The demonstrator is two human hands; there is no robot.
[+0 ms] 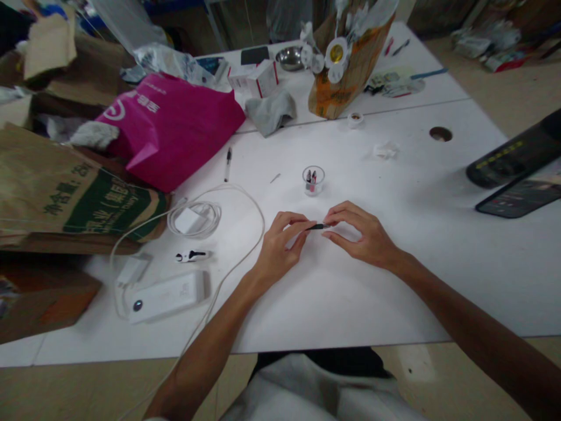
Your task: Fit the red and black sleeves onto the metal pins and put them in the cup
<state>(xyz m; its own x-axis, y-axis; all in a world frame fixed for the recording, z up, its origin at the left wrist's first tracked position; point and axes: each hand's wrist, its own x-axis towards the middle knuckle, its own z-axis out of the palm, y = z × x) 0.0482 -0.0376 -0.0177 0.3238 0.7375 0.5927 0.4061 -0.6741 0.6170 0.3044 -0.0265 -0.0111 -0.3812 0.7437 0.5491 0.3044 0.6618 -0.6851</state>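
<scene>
Over the white table (368,304), my left hand (283,240) pinches a short black pen (316,227) between thumb and fingers, and its rear part is hidden in that grip. The pen's thin silvery end points right, level with the tabletop. Curled around this end is my right hand (366,234), its index fingertip at the tip and its thumb just below. Just beyond the hands stands a small clear cup (323,175) holding a few dark and red pen-like pieces (311,180). A thin grey piece (275,178) lies left of the cup.
To the left lie a capped pen (228,164), a coiled white cable (214,225), a black-and-white tool (191,256) and a white power bank (169,297). A magenta bag (175,123) and paper sacks crowd the far left. A phone (521,190) leans on a dark bottle (512,149) at right.
</scene>
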